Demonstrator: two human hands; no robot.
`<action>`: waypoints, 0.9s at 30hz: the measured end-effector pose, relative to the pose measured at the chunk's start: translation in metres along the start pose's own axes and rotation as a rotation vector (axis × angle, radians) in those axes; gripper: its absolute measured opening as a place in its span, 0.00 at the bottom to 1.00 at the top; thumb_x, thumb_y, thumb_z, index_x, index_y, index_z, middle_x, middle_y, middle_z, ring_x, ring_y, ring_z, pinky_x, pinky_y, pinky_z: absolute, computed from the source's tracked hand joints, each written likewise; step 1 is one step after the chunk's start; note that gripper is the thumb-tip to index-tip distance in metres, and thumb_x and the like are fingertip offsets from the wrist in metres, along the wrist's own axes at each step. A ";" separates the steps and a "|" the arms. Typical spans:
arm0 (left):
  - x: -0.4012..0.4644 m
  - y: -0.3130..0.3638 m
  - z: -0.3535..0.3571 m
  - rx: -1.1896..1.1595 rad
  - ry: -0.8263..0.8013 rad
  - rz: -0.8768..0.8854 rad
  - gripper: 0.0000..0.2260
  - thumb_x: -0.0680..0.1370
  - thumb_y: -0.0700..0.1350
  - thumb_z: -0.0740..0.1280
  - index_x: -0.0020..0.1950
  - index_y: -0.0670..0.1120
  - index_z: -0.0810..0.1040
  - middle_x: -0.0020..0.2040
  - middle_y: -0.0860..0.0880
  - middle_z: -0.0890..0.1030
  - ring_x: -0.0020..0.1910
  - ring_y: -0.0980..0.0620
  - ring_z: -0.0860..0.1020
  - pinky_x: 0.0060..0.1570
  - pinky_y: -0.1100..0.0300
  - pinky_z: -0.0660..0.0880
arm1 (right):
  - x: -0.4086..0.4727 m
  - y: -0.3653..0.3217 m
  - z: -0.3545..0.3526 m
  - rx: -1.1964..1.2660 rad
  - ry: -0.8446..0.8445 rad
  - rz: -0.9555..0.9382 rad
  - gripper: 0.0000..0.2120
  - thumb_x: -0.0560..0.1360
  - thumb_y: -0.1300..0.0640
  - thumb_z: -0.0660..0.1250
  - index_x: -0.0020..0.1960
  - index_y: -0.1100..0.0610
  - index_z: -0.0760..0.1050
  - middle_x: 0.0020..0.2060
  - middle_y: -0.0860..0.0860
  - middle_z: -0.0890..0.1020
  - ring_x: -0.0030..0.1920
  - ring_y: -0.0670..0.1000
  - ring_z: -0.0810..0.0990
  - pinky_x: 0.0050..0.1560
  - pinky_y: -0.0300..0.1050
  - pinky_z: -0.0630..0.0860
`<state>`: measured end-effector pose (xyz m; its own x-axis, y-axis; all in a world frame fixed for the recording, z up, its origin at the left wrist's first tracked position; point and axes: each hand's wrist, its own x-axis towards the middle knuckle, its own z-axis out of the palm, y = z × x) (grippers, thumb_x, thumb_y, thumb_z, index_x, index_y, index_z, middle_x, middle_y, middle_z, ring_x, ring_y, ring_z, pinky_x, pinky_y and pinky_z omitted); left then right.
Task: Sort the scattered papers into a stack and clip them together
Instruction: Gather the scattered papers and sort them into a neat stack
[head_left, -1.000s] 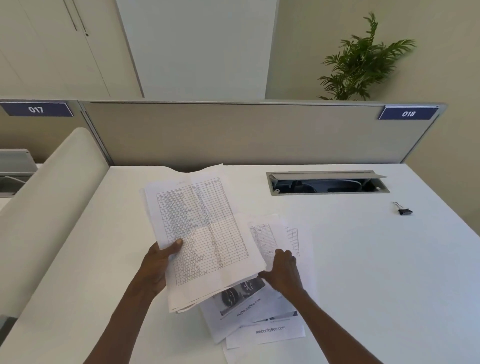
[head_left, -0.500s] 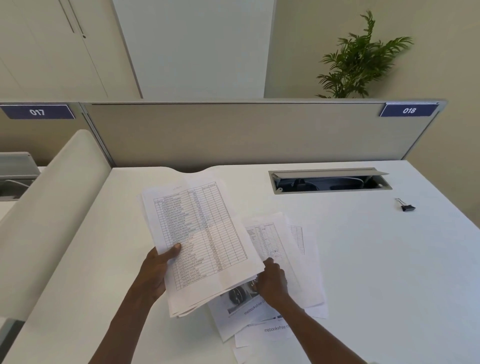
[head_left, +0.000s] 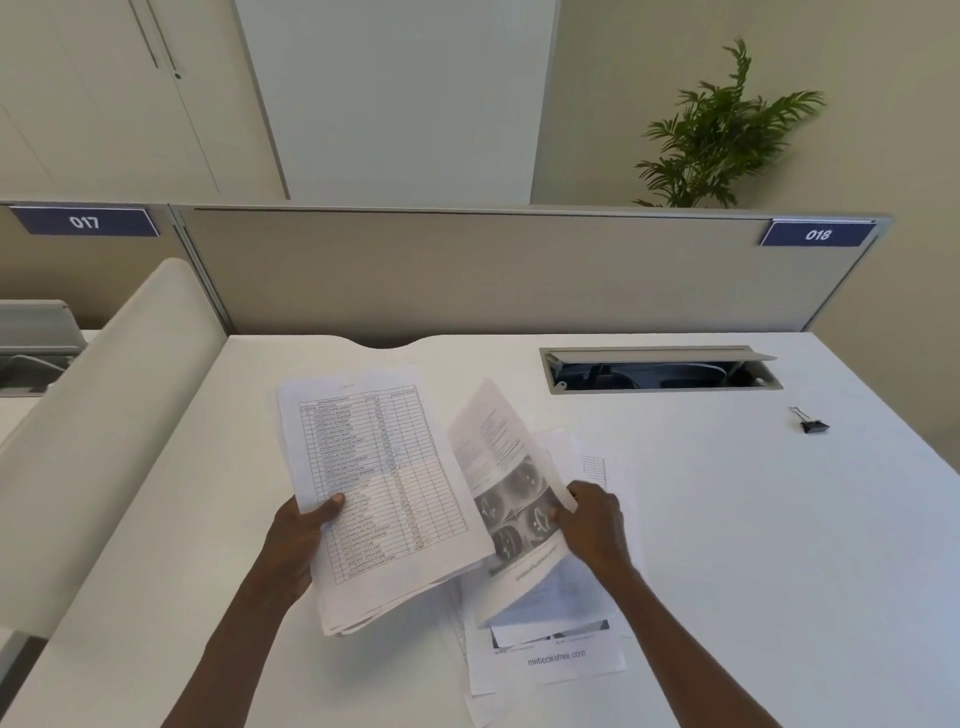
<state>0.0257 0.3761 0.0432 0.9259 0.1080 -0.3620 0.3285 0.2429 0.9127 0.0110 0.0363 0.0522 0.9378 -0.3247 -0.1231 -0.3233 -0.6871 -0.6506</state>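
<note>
Two hands (head_left: 298, 535) (head_left: 592, 519), one binder clip (head_left: 810, 422), one plant (head_left: 727, 130), two number signs (head_left: 85, 222) (head_left: 818, 235)

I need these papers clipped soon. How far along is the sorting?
Partly done: the left hand holds a gathered stack. In hand: the right hand lifts a printed sheet. Left: loose sheets on the desk, and the binder clip lies untouched.
</note>
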 end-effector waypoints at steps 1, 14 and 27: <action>0.002 -0.002 -0.001 0.002 0.013 -0.001 0.10 0.79 0.36 0.66 0.57 0.45 0.80 0.51 0.45 0.86 0.46 0.45 0.85 0.43 0.51 0.81 | 0.001 -0.004 -0.011 0.001 0.033 -0.017 0.08 0.72 0.59 0.71 0.36 0.56 0.75 0.29 0.46 0.76 0.29 0.49 0.76 0.25 0.36 0.64; 0.006 -0.010 0.022 -0.053 0.055 -0.056 0.10 0.78 0.35 0.66 0.59 0.42 0.79 0.53 0.41 0.84 0.50 0.40 0.83 0.47 0.49 0.79 | -0.008 -0.067 -0.089 0.151 0.139 -0.130 0.08 0.71 0.57 0.74 0.42 0.59 0.77 0.34 0.49 0.80 0.32 0.49 0.78 0.30 0.38 0.68; -0.001 -0.011 0.052 -0.102 -0.032 -0.144 0.11 0.78 0.38 0.65 0.58 0.42 0.82 0.51 0.40 0.86 0.51 0.37 0.82 0.56 0.38 0.77 | -0.018 -0.066 -0.019 0.126 -0.083 -0.141 0.27 0.72 0.46 0.72 0.67 0.51 0.70 0.57 0.49 0.78 0.57 0.51 0.76 0.57 0.48 0.77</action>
<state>0.0310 0.3230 0.0438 0.8766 0.0346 -0.4800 0.4393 0.3499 0.8274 0.0127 0.0751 0.1114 0.9816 -0.1728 -0.0816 -0.1742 -0.6337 -0.7537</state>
